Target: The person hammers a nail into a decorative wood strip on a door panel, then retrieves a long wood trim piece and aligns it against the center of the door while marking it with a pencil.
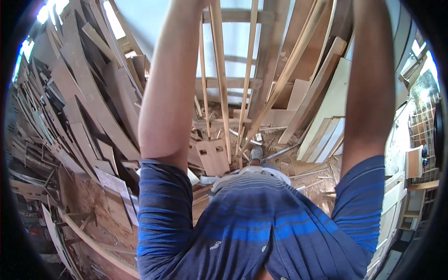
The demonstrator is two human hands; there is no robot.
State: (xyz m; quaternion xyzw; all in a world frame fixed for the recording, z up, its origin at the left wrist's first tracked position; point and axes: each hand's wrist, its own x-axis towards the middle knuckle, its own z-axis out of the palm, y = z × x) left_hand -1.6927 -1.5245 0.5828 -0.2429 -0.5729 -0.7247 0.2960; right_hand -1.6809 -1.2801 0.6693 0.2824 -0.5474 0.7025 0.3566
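In the head view, both forearms are raised toward the top of the frame, the left forearm [169, 79] left of centre and the right forearm [371, 79] at upper right. The left hand and the right hand are cut off by the upper edge, so whether they are apart, together or clamped on anything cannot be told. Slender wooden strips [220, 70] are seen upright at upper centre, nearest the left wrist; a long batten [294, 63] is slanted beside them, and a pale board [333, 100] is leaned near the right forearm. Behind the strips, a wooden frame with crossbars [232, 83] is seen. At mid-frame, a flat wooden piece with two square holes [212, 161] is placed left of a shoe [256, 154]. Many boards [86, 77] are stacked at a lean at upper left, and the dusty floor [95, 200] is shown at lower left.
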